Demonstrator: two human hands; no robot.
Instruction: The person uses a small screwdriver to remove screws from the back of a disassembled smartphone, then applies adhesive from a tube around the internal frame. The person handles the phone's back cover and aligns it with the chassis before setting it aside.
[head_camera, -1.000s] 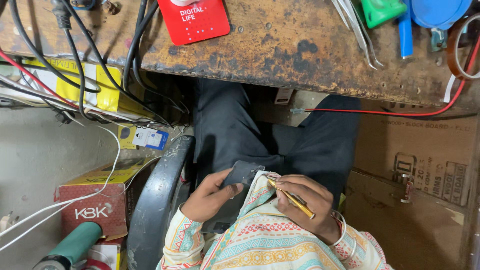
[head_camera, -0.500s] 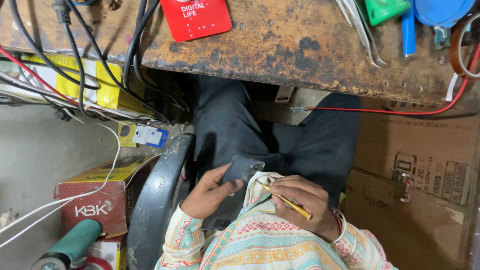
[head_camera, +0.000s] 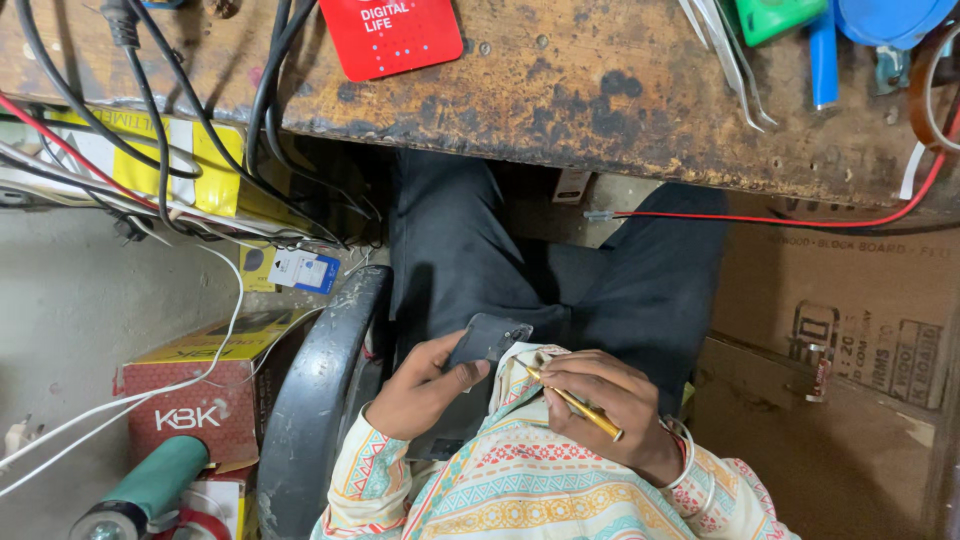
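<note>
My left hand (head_camera: 425, 388) grips a small dark phone (head_camera: 487, 340) over my lap, thumb on its near edge. My right hand (head_camera: 612, 408) holds a thin yellow tool (head_camera: 570, 401) like a pen, its tip pointing toward the phone's right corner. A fold of my patterned shirt (head_camera: 520, 480) lies between the two hands and covers part of the phone. My dark trousers (head_camera: 560, 270) are below them.
A worn wooden bench top (head_camera: 560, 90) spans the top, carrying a red box (head_camera: 392, 35), tweezers (head_camera: 730, 60), green and blue items and cables. A red wire (head_camera: 780, 220) runs under its edge. Cardboard boxes (head_camera: 850, 340) stand right; a dark chair arm (head_camera: 320, 390) and cartons lie left.
The phone has turned slightly in my left hand and the yellow tool's tip has come closer to it. The view has shifted a little.
</note>
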